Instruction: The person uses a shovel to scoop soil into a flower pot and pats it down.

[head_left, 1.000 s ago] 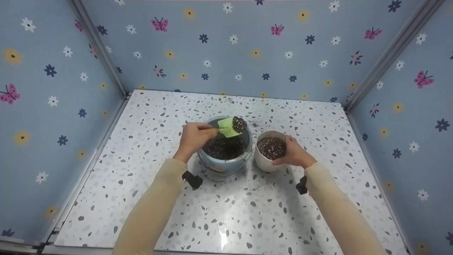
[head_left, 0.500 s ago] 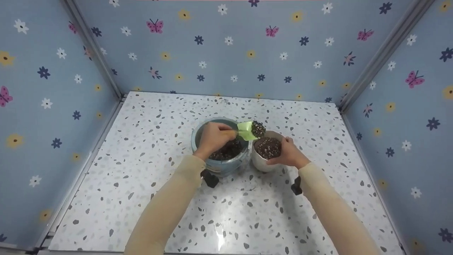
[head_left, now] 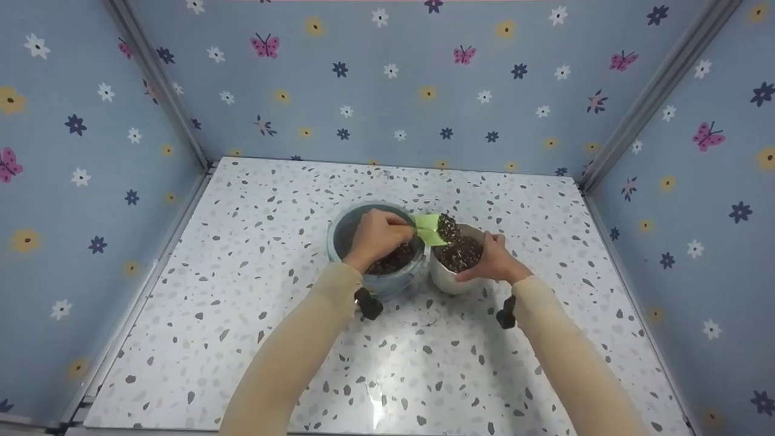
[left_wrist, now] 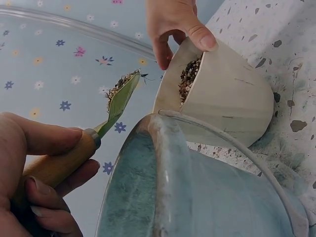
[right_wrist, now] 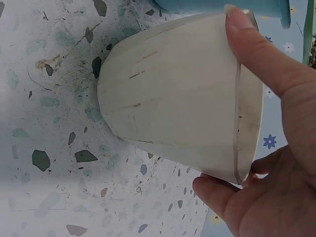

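Note:
My left hand [head_left: 380,235] grips the wooden handle [left_wrist: 61,165] of a small green trowel [head_left: 428,229], its fingers curled round it. Dark, gritty soil [head_left: 448,228] is heaped on the blade, which hangs over the near-left rim of a white pot [head_left: 449,281]. With thumb and fingers on opposite sides of the rim, my right hand [head_left: 497,260] holds that pot, which stands on the table with soil [left_wrist: 188,79] inside. Below my left hand is a blue bucket [head_left: 387,283], also with soil in it; the hand hides part of its inside.
The bucket's pale handle [left_wrist: 237,145] hangs down its side near the pot. A speckled white tabletop [head_left: 242,303] lies under both, with soil smudges close to the pot. Flower-patterned blue panels [head_left: 387,79] stand at the back and both sides.
My left hand has carried the loaded trowel to the right, from above the bucket to the white pot's rim. The right hand keeps its hold on the pot.

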`<state>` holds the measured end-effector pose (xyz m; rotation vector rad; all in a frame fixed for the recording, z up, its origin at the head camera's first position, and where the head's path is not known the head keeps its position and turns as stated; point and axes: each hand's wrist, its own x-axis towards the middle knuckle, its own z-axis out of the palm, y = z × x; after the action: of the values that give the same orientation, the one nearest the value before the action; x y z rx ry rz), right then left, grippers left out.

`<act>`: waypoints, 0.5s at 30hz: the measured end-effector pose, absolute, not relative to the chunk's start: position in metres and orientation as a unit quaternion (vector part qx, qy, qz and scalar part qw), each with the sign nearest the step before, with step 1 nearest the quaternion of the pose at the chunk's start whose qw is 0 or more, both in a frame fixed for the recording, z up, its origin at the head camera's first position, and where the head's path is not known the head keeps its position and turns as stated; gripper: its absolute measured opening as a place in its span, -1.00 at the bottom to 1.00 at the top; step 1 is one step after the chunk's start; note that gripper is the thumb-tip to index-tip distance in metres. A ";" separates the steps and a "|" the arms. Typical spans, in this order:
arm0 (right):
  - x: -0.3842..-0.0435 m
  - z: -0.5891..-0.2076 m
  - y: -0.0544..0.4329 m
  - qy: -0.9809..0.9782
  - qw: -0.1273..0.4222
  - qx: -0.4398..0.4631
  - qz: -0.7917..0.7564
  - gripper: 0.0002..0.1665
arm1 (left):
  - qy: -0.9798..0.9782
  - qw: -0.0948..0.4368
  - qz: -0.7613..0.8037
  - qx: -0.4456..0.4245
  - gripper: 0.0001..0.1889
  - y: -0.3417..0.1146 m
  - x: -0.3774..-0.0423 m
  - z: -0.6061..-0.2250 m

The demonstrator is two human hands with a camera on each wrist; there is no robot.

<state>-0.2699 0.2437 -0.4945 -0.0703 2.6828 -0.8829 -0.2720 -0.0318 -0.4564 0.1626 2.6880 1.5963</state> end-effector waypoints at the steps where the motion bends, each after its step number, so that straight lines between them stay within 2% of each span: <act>1: -0.270 -0.495 0.245 0.936 0.160 -0.019 -0.312 0.45 | 0.860 0.005 0.508 0.053 -0.89 -0.031 -0.272 -0.457; 8: -0.266 -0.503 0.246 0.922 0.168 -0.007 -0.348 0.62 | 0.871 -0.004 0.485 0.073 -0.91 -0.027 -0.274 -0.463; 11: -0.264 -0.508 0.242 0.928 0.142 -0.027 -0.344 0.70 | 0.879 -0.004 0.471 0.071 -0.91 -0.027 -0.274 -0.462; 15: -0.263 -0.516 0.239 0.937 0.099 -0.040 -0.332 0.72 | 0.884 -0.002 0.463 0.060 -0.91 -0.027 -0.274 -0.460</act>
<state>-0.2629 0.2393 -0.5155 -0.1193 2.7727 -0.9808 -0.2745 -0.0271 -0.4597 0.1886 2.7807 1.4571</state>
